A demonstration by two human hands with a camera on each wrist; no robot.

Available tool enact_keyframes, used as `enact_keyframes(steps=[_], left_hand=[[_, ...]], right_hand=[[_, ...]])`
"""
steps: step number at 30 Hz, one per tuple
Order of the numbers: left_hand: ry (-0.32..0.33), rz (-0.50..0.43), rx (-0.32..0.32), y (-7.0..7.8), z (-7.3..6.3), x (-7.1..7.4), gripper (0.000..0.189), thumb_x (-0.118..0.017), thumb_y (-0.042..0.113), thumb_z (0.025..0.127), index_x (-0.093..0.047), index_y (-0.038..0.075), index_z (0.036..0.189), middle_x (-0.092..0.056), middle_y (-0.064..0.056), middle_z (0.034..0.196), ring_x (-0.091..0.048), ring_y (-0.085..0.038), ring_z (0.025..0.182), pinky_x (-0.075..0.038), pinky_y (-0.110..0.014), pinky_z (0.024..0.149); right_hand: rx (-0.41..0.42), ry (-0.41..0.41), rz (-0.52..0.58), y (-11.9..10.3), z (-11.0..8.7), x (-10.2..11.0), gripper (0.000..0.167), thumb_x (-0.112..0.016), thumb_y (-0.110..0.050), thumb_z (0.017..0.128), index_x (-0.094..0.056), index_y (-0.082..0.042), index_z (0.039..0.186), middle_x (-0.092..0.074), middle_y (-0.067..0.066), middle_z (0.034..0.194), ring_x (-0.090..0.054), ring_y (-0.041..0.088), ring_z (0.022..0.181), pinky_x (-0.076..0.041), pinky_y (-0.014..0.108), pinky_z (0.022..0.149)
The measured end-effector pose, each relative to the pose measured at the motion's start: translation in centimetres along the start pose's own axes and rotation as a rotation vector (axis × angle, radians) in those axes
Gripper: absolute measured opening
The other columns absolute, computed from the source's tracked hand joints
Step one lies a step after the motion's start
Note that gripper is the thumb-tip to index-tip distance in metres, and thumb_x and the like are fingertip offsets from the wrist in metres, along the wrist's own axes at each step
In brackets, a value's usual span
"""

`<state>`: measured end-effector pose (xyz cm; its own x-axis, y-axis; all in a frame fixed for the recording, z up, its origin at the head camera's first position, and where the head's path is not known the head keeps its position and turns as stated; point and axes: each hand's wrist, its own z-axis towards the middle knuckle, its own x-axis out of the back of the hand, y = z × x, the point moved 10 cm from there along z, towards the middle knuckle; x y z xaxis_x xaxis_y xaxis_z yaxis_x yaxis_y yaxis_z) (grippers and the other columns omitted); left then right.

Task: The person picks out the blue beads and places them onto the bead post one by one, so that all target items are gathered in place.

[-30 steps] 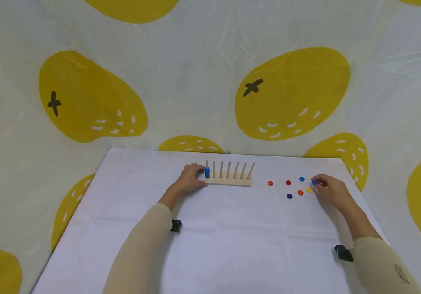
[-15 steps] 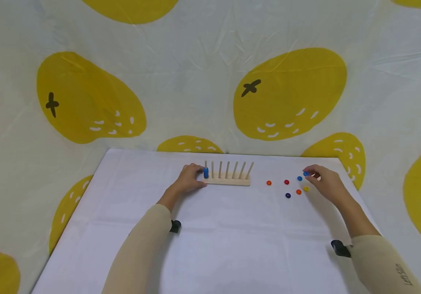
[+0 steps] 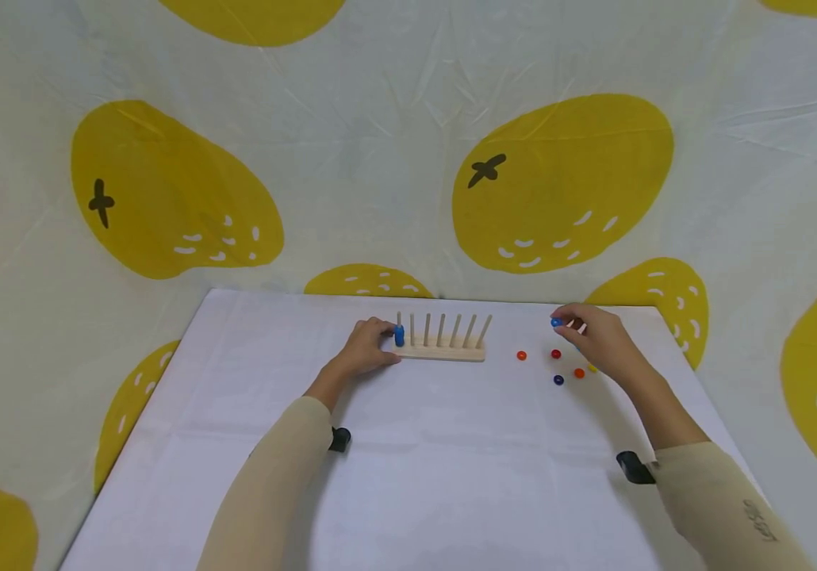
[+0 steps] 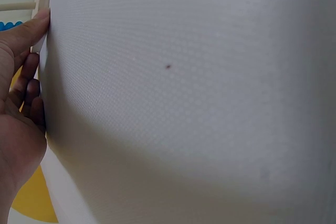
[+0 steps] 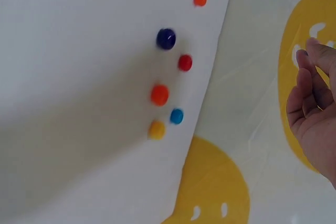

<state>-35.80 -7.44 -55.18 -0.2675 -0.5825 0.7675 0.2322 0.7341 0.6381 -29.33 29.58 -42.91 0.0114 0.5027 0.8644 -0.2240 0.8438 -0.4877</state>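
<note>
A wooden peg rack [image 3: 444,354] with a row of upright pegs stands toward the back of the table. Blue rings [image 3: 399,336] are stacked on its leftmost peg. My left hand [image 3: 364,349] grips the rack's left end, thumb at the front edge of the base; in the left wrist view the thumb lies against the wood. Raised above the table to the right, my right hand [image 3: 597,337] pinches a blue ring [image 3: 556,322] between thumb and fingertips. That ring is hidden in the right wrist view, where the hand [image 5: 317,98] shows at the right edge.
Loose rings lie right of the rack: an orange ring [image 3: 521,355], a red ring [image 3: 555,354], a dark blue ring [image 3: 558,380], another orange ring [image 3: 579,373], a yellow ring [image 3: 592,368] and a blue ring [image 5: 176,116]. A fruit-print cloth [image 3: 380,159] hangs behind the white table [image 3: 451,492].
My right hand has lifted a blue ring from the right side of the loose rings and moved left and up with it. The left hand and rack stay in place.
</note>
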Motion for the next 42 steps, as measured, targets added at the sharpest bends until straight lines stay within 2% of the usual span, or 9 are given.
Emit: enact_keyframes(steps=[5, 12, 16, 18, 23, 29, 42], left_hand=[[-0.008, 0.0, 0.019, -0.1, 0.0, -0.1, 0.065, -0.086, 0.025, 0.085, -0.061, 0.007, 0.141, -0.06, -0.009, 0.136, -0.047, -0.029, 0.131, -0.038, -0.044, 0.117], [-0.011, -0.009, 0.03, -0.2, 0.0, -0.2, 0.064, -0.087, 0.025, 0.085, -0.061, 0.007, 0.141, -0.06, -0.009, 0.136, -0.046, -0.029, 0.131, -0.039, -0.044, 0.117], [-0.013, -0.023, 0.021, -0.1, 0.0, -0.1, 0.064, -0.087, 0.024, 0.085, -0.061, 0.006, 0.14, -0.06, -0.01, 0.136, -0.046, -0.03, 0.132, -0.038, -0.045, 0.117], [-0.014, -0.031, 0.018, 0.0, 0.0, -0.1, 0.064, -0.087, 0.024, 0.084, -0.061, 0.006, 0.14, -0.06, -0.01, 0.136, -0.046, -0.031, 0.132, -0.038, -0.045, 0.117], [-0.018, -0.027, 0.022, 0.2, 0.0, -0.2, 0.064, -0.087, 0.025, 0.084, -0.061, 0.007, 0.14, -0.06, -0.01, 0.136, -0.046, -0.03, 0.132, -0.038, -0.045, 0.117], [-0.019, -0.01, 0.02, 0.2, 0.1, -0.1, 0.064, -0.087, 0.025, 0.085, -0.061, 0.006, 0.14, -0.06, -0.009, 0.137, -0.046, -0.03, 0.132, -0.039, -0.045, 0.117], [-0.014, -0.001, 0.033, -0.2, 0.3, -0.1, 0.064, -0.086, 0.027, 0.085, -0.061, 0.007, 0.14, -0.061, -0.009, 0.134, -0.047, -0.029, 0.129, -0.039, -0.044, 0.116]], right_hand=[[0.052, 0.011, 0.025, -2.2, 1.2, -0.6, 0.025, -0.071, -0.015, 0.098, -0.069, -0.006, 0.121, -0.071, 0.01, 0.106, -0.06, 0.026, 0.094, -0.052, 0.023, 0.075], [0.162, 0.029, 0.05, -5.8, 2.6, -1.7, 0.022, -0.073, -0.011, 0.096, -0.07, -0.004, 0.118, -0.071, 0.01, 0.103, -0.061, 0.024, 0.09, -0.053, 0.028, 0.07], [0.195, 0.023, 0.07, -7.9, 3.4, -2.6, 0.022, -0.072, -0.011, 0.097, -0.071, -0.004, 0.117, -0.072, 0.01, 0.104, -0.062, 0.024, 0.091, -0.055, 0.037, 0.075], [0.208, 0.019, 0.086, -8.9, 3.8, -3.0, 0.022, -0.073, -0.011, 0.096, -0.071, -0.004, 0.116, -0.073, 0.011, 0.106, -0.063, 0.025, 0.093, -0.055, 0.043, 0.082], [0.243, 0.02, 0.132, -11.2, 4.8, -3.8, 0.021, -0.075, -0.011, 0.095, -0.072, -0.003, 0.115, -0.073, 0.012, 0.106, -0.063, 0.027, 0.095, -0.056, 0.049, 0.087], [0.301, 0.034, 0.133, -13.7, 5.6, -4.6, 0.019, -0.076, -0.011, 0.093, -0.073, -0.002, 0.11, -0.071, 0.012, 0.1, -0.064, 0.028, 0.093, -0.055, 0.045, 0.085], [0.331, -0.034, 0.117, -17.8, 8.2, -8.2, 0.019, -0.075, -0.016, 0.096, -0.075, -0.005, 0.111, -0.074, 0.009, 0.103, -0.064, 0.027, 0.097, -0.055, 0.042, 0.09]])
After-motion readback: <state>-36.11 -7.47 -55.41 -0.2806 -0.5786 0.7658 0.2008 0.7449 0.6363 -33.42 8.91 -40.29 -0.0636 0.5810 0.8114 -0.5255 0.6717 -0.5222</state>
